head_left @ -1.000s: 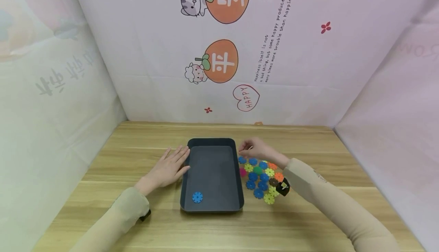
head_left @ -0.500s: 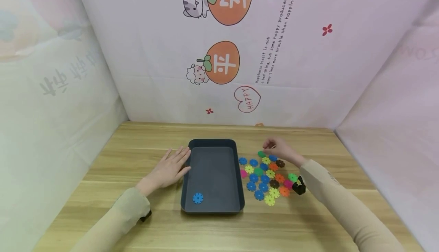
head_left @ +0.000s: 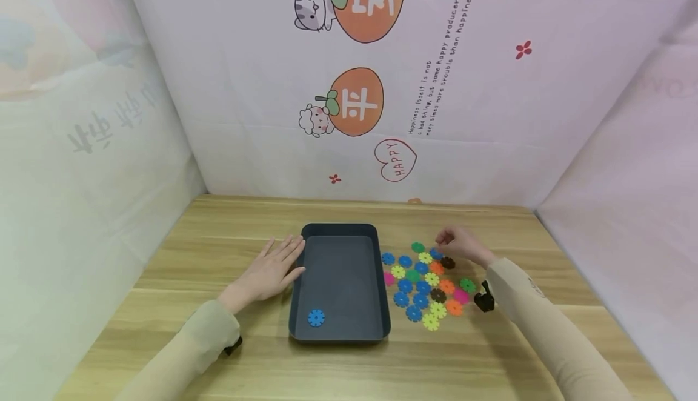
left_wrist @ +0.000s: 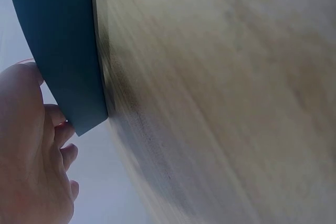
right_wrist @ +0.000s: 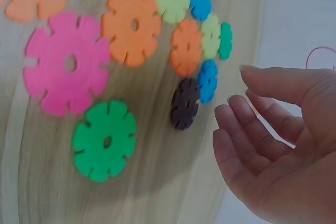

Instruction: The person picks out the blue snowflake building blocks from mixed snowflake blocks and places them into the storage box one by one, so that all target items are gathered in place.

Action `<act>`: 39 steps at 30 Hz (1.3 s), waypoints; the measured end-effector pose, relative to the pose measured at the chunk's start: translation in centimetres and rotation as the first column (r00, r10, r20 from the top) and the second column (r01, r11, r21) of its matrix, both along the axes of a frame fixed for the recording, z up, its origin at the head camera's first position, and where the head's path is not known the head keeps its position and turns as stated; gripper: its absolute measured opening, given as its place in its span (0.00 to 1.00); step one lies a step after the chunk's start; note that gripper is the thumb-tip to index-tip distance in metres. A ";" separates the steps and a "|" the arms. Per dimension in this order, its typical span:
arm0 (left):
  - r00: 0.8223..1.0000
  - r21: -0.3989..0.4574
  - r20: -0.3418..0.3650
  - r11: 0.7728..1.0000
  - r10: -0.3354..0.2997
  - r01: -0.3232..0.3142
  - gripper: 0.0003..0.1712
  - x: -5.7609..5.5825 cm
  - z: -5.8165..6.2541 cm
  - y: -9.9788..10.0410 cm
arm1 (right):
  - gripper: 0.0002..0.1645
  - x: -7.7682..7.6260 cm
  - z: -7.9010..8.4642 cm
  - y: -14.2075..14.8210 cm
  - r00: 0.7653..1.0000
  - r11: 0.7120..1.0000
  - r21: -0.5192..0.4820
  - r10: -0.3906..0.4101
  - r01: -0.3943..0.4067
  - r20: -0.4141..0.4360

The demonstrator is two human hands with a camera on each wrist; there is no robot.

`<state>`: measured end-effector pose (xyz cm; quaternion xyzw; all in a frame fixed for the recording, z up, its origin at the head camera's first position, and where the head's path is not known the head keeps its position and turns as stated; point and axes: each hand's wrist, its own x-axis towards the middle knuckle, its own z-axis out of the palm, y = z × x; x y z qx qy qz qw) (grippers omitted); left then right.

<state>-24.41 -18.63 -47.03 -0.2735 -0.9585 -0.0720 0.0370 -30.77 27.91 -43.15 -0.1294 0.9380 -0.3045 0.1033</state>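
A dark grey rectangular tray (head_left: 340,289) stands mid-table with one blue snowflake disc (head_left: 316,318) lying in its near left corner. Along its left rim rests my left hand (head_left: 268,271), fingers spread and straight; the left wrist view shows its fingertips against the tray wall (left_wrist: 63,51). To the right, my right hand (head_left: 460,245) hovers at the far edge of a group of notched plastic discs. In the right wrist view its fingers are loosely bent with nothing between thumb and fingertips, close to a blue disc (right_wrist: 208,81) and a dark brown disc (right_wrist: 185,104).
Several discs in blue, yellow, orange, pink and green lie flat right of the tray, among them a pink disc (right_wrist: 67,64) and a green disc (right_wrist: 104,140). Printed cloth walls (head_left: 262,165) enclose the wooden table (head_left: 245,346) at the back and sides.
My right hand has moved right from beside the tray's rim to the far right of the discs, uncovering more of them. The left hand stays on the rim.
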 end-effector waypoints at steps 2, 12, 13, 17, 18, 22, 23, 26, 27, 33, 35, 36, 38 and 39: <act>1.000 -0.002 0.004 1.000 0.001 -0.001 0.39 0.0 0.0 0.0 | 0.17 -0.1 -0.2 0.2 1.000 1.000 0.006 -0.006 0.006 0.014; 1.000 -0.006 -0.001 1.000 0.004 -0.004 0.39 0.1 -0.1 0.0 | 0.18 -0.1 -0.9 0.3 0.999 0.999 0.045 0.004 -0.007 0.052; 1.000 -0.006 0.000 1.000 0.005 -0.005 0.39 0.1 0.0 -0.1 | 0.18 -0.1 -1.0 0.3 0.999 0.999 0.050 0.004 -0.007 0.052; 1.000 -0.004 -0.001 1.000 0.002 -0.002 0.38 0.1 0.0 -0.1 | 0.18 -0.2 -1.2 0.1 0.999 0.998 0.058 0.008 -0.011 0.044; 1.000 -0.004 -0.001 1.000 0.001 -0.001 0.38 0.1 0.0 0.0 | 0.19 -0.2 -1.2 0.1 0.999 0.998 0.058 0.011 -0.014 0.043; 1.000 -0.005 -0.007 1.000 0.001 -0.001 0.38 0.0 -0.2 -0.1 | 0.19 -0.2 -1.5 0.1 0.999 0.999 0.046 0.003 -0.005 0.052; 1.000 -0.007 -0.008 1.000 0.002 -0.002 0.39 0.0 -0.2 -0.1 | 0.19 -0.2 -1.5 0.1 0.998 0.999 0.042 0.002 -0.004 0.056; 1.000 -0.012 -0.007 1.000 0.004 -0.004 0.39 -0.1 -0.3 -0.1 | 0.19 -0.3 -1.5 0.2 0.997 0.999 0.032 -0.011 0.008 0.073; 1.000 -0.013 -0.005 1.000 0.004 -0.004 0.39 -0.1 -0.2 -0.1 | 0.19 -0.3 -1.5 0.2 0.997 0.999 0.032 -0.014 0.011 0.077; 1.000 -0.003 0.003 1.000 0.007 -0.007 0.38 -0.1 -0.2 0.0 | 0.18 -0.4 -1.4 0.4 0.997 1.000 0.014 -0.018 0.017 0.072; 1.000 -0.002 0.007 1.000 0.008 -0.008 0.38 -0.1 -0.1 0.0 | 0.17 -0.4 -1.4 0.4 0.997 1.000 0.005 -0.026 0.026 0.066; 1.000 -0.003 0.008 1.000 0.008 -0.008 0.38 -0.1 -0.1 0.0 | 0.17 -0.4 -1.4 0.5 0.997 1.000 0.002 -0.031 0.031 0.064; 1.000 -0.003 0.011 1.000 0.009 -0.009 0.38 -0.2 -0.1 0.0 | 0.16 -0.3 -1.4 0.6 0.998 0.999 0.002 -0.034 0.034 0.059; 1.000 -0.004 0.012 1.000 0.009 -0.009 0.38 -0.2 -0.1 0.0 | 0.15 -0.3 -1.4 0.6 0.998 0.999 -0.002 -0.038 0.038 0.060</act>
